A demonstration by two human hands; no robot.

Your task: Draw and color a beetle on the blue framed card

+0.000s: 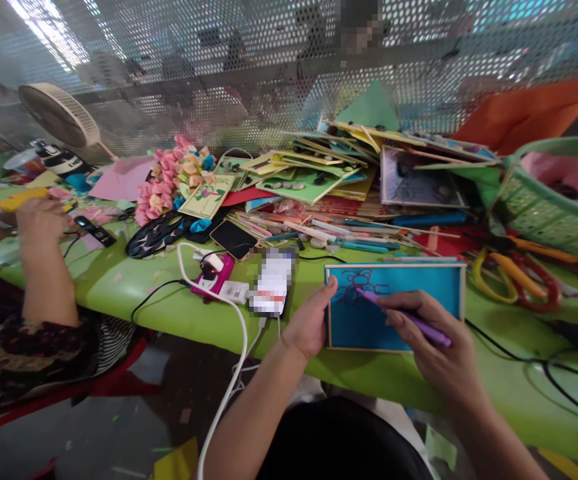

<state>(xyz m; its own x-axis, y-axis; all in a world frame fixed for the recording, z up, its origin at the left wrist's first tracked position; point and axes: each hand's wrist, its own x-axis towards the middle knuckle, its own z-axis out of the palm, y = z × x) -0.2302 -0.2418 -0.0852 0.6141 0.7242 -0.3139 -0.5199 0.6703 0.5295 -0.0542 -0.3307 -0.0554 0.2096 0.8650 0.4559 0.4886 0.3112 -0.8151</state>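
A blue card (369, 330) framed with thin wooden strips lies at the front of the green table. My left hand (313, 320) grips its left edge, thumb on top and the other fingers mostly hidden beneath. Between the fingers of my right hand (441, 343) is a purple marker pen (421, 323), its tip at a line drawing (361, 280) on the card's upper left. The drawing has rounded, petal-like outlines in dark reddish lines. Left of the card lies a phone (271, 283) with a lit, blurred-out screen and a cable plugged in.
Behind the card are scattered pens (323, 230) and a pile of framed cards (313, 180). To the right are scissors (533, 290) and a green basket (543, 200). A pink power socket (213, 277) with cables sits left. Another person's hand (41, 217) works at the far left.
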